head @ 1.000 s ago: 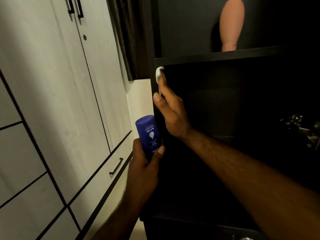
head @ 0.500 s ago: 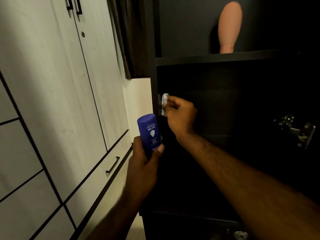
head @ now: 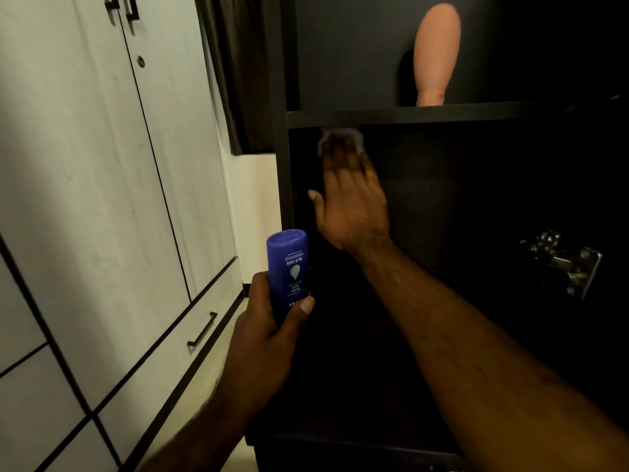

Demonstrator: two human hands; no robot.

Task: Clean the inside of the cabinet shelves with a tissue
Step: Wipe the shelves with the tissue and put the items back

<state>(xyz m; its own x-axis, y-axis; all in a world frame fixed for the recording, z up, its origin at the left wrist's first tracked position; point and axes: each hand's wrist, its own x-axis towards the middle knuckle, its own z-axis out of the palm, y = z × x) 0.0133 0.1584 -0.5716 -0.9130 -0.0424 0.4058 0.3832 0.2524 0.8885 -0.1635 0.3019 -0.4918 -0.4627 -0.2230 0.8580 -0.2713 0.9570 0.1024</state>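
A white wardrobe (head: 85, 199) fills the left side, next to an open dark cabinet (head: 283, 80). On the cabinet's shelf (head: 442, 114) a pink bottle (head: 437, 52) stands upside down on its cap. Under that shelf, the right hand (head: 350, 206) reaches into the compartment with its fingers stretched out fairly flat. They press the tissue (head: 357, 139) against the dark inner surface just below the shelf's edge, and the tissue is blurred. The left hand (head: 265, 338) is wrapped around a blue bottle (head: 287, 267), held at the cabinet's front with its label upside down. A metal hinge (head: 561, 260) sits inside on the right.
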